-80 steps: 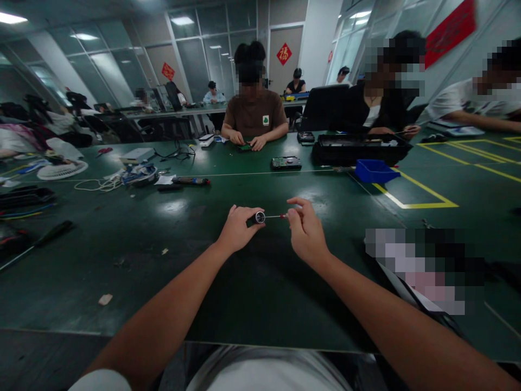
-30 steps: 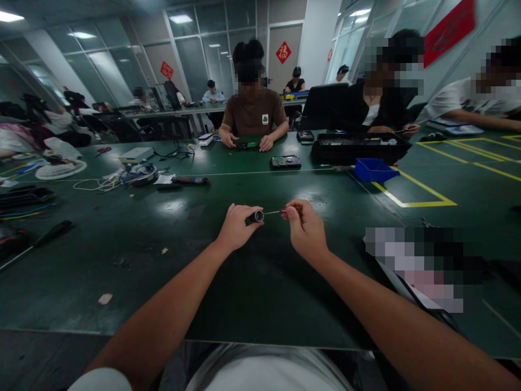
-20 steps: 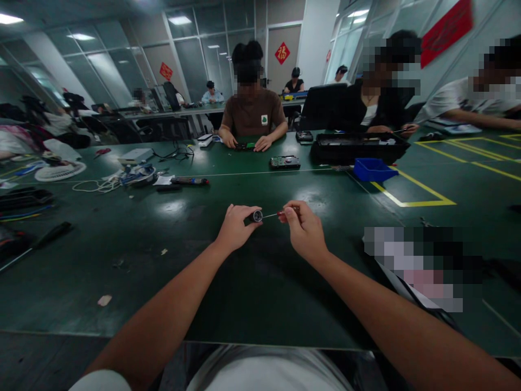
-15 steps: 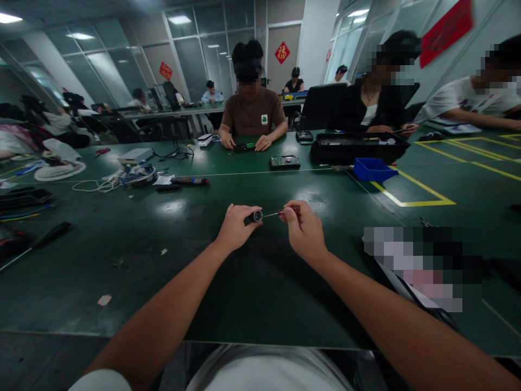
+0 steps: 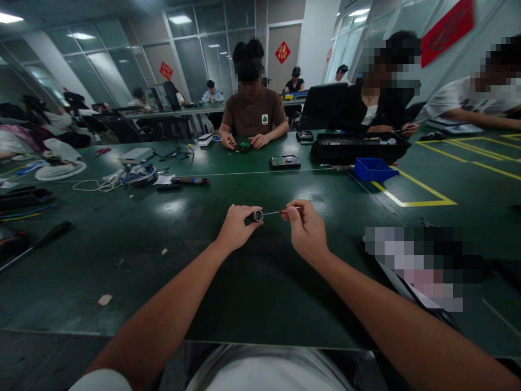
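My left hand (image 5: 238,225) grips a small dark cylindrical part (image 5: 258,216) between thumb and fingers, its round, light-rimmed end turned toward me and to the right. In my right hand (image 5: 307,228) is a screwdriver (image 5: 284,211) with a reddish handle, pinched between thumb and fingers. Its thin metal shaft points left and its tip meets the rim of the cylindrical part. What lies inside the round opening is too small to make out. Both hands are above the green table (image 5: 260,293), near its middle.
A long screwdriver (image 5: 44,239) lies at the left. Farther back are a pen-shaped tool (image 5: 189,181), a hard drive (image 5: 285,162) and a blue bin (image 5: 373,169). A blurred-out flat object (image 5: 419,277) lies right of my arm. A co-worker (image 5: 254,111) sits opposite.
My right hand has shifted slightly to the right and turned a little with the screwdriver. My left hand stays in place. Across the table, the co-worker's hands have moved on a green-and-dark part.
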Motion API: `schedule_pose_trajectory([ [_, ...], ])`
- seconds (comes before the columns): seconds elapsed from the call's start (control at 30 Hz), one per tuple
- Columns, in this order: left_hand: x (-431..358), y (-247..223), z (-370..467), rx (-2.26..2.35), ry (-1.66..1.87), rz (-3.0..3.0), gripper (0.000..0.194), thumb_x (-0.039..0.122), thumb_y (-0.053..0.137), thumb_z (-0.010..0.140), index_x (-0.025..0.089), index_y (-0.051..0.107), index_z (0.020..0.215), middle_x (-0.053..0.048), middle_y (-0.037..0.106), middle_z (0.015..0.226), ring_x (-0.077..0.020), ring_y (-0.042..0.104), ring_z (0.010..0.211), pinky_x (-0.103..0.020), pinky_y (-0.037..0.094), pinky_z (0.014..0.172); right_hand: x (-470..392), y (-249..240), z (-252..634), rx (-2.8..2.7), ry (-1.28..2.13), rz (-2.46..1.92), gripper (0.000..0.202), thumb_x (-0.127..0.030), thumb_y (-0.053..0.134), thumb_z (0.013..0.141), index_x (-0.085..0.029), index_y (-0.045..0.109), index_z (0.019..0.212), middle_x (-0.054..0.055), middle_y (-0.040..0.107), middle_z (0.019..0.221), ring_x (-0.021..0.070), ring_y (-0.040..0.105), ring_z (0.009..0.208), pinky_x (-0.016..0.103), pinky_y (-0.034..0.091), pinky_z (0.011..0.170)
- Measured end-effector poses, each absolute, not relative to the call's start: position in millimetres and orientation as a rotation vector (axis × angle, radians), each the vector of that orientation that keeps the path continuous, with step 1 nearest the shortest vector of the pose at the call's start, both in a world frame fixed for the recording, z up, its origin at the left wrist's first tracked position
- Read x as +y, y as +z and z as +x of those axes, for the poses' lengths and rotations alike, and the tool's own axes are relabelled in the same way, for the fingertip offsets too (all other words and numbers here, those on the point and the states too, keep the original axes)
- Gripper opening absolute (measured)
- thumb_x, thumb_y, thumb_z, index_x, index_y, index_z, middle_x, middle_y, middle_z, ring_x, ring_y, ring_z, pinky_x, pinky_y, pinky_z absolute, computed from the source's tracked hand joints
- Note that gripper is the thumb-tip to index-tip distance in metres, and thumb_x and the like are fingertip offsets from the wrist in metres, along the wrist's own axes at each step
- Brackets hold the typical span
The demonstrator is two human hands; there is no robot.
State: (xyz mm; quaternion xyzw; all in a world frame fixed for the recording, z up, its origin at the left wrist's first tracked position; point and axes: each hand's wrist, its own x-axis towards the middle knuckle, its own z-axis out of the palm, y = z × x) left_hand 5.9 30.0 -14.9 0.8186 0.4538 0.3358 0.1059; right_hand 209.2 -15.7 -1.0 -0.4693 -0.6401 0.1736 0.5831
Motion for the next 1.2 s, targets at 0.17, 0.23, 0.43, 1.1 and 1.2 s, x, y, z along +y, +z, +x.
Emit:
schedule_pose_trajectory([
  [0.17, 30.2, -16.1, 6.0, 1.347, 0.974, 2.419, 0.035, 0.030, 0.074, 0.085, 0.029, 0.068, 0.120, -0.004, 0.073, 0.117, -0.0245, 0.063, 0.111, -0.051, 0.034, 0.110, -13.6, -2.5, 209.4, -1.539, 0.411, -1.090, 0.016, -0.035, 0.048, 0.100, -0.023, 0.058, 0.100, 0.003, 0.073, 0.084, 0.0199, 0.072, 0.077, 0.035, 0.054, 0.072],
  [0.23, 30.0, -15.9, 5.8, 1.358, 0.977, 2.413, 0.035, 0.030, 0.074, 0.085, 0.029, 0.068, 0.120, -0.004, 0.073, 0.117, -0.0247, 0.063, 0.111, -0.052, 0.033, 0.111, -13.3, -2.6, 209.5, -1.553, 0.390, -1.099, 0.015, -0.034, 0.049, 0.100, -0.023, 0.058, 0.101, 0.004, 0.073, 0.085, 0.0201, 0.072, 0.077, 0.035, 0.054, 0.072],
  [0.43, 29.8, -14.6, 5.9, 1.369, 0.969, 2.407, 0.035, 0.032, 0.073, 0.086, 0.029, 0.068, 0.121, -0.004, 0.073, 0.119, -0.0255, 0.063, 0.113, -0.053, 0.032, 0.112, -14.9, -1.7, 209.8, -1.555, 0.392, -1.091, 0.016, -0.036, 0.048, 0.100, -0.024, 0.058, 0.101, 0.004, 0.073, 0.085, 0.0203, 0.072, 0.077, 0.035, 0.054, 0.071],
  [1.1, 31.1, -14.3, 5.3, 1.338, 0.969, 2.407, 0.035, 0.029, 0.073, 0.086, 0.027, 0.068, 0.121, -0.004, 0.073, 0.118, -0.0248, 0.064, 0.109, -0.048, 0.038, 0.104, -10.6, -3.8, 210.9, -1.548, 0.407, -1.112, 0.015, -0.036, 0.049, 0.099, -0.024, 0.058, 0.101, 0.004, 0.073, 0.085, 0.0208, 0.072, 0.078, 0.035, 0.054, 0.073],
  [1.2, 30.4, -13.5, 5.9, 1.350, 0.979, 2.398, 0.034, 0.028, 0.074, 0.086, 0.027, 0.068, 0.119, -0.004, 0.074, 0.116, -0.0247, 0.064, 0.109, -0.047, 0.039, 0.104, -12.7, -3.4, 209.7, -1.584, 0.401, -1.110, 0.015, -0.036, 0.049, 0.099, -0.024, 0.059, 0.100, 0.004, 0.073, 0.083, 0.0204, 0.072, 0.077, 0.035, 0.054, 0.072],
])
